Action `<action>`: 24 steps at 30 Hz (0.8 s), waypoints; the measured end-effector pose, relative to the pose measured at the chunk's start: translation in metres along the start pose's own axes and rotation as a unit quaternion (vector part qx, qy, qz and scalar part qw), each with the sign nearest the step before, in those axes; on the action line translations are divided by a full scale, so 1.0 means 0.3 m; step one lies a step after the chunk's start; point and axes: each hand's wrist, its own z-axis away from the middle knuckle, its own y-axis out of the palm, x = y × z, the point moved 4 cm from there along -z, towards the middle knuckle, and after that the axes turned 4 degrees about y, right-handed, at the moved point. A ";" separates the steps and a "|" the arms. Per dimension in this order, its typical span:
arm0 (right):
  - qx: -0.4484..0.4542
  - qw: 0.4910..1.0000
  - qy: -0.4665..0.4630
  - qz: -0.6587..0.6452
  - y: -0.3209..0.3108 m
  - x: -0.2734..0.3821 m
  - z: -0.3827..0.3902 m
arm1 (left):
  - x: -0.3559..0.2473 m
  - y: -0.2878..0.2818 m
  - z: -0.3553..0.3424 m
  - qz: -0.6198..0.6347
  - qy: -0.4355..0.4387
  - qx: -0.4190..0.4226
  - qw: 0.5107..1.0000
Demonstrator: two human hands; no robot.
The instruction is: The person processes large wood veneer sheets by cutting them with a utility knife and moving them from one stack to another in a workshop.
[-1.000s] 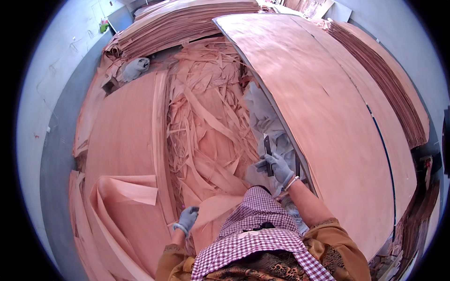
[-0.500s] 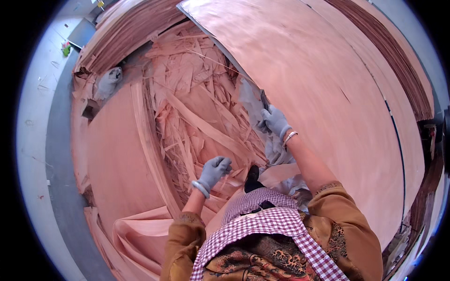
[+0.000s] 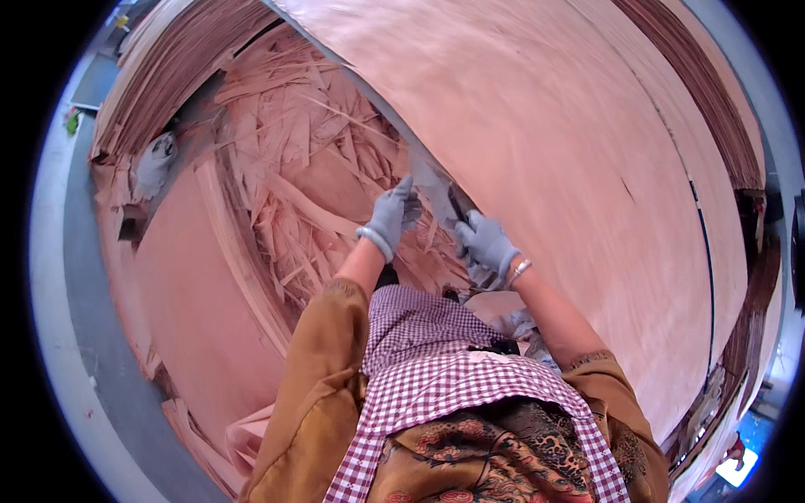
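My left hand point(image 3: 390, 216), in a grey glove, is raised over torn veneer scraps point(image 3: 310, 176), fingers extended and slightly bent, with nothing visible in it. Just right of it, my right hand point(image 3: 486, 245), also gloved, is closed on a dark blade-like tool point(image 3: 459, 204) beside the edge of the large pale pink veneer sheet point(image 3: 570, 134). Crumpled grey plastic point(image 3: 433, 189) lies under that edge, partly hidden by my hands. The ends of my left fingers are hard to make out.
A veneer sheet point(image 3: 193, 285) lies on the left beside long strips. A veneer stack point(image 3: 168, 59) rises at the back left, near a pale plastic bag point(image 3: 155, 163). Another stack point(image 3: 704, 92) stands at the right. A wall runs along the left.
My left hand has moved up and right, toward my right hand. My right hand with the tool has risen along the sheet's edge, then dropped slightly. The whole view has shifted.
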 end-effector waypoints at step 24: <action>-0.198 0.967 0.158 -0.006 0.088 0.094 0.044 | -0.305 0.004 -0.360 -0.041 0.136 0.063 0.988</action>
